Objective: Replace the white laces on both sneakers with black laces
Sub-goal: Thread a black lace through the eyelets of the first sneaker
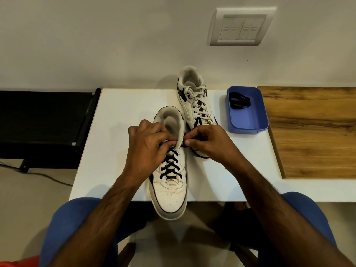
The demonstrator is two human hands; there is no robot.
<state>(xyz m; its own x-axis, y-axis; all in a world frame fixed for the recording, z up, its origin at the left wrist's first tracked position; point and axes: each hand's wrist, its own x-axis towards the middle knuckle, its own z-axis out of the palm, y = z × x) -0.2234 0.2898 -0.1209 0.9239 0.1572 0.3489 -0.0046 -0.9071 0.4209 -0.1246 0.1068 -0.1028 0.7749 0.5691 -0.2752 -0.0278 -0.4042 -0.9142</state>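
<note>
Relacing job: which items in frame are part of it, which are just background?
In the job:
- near sneaker, black lace threaded most of the way up
- far sneaker, white laces in
- blue tray holding a spare black lace
- left hand and right hand, both pinching lace at the near sneaker's top eyelets

Background:
- wall switch plate
- wooden board
- black stand

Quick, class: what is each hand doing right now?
Left hand: pinching the black lace at the near sneaker's top eyelets.
Right hand: pinching the same lace's other end.
</note>
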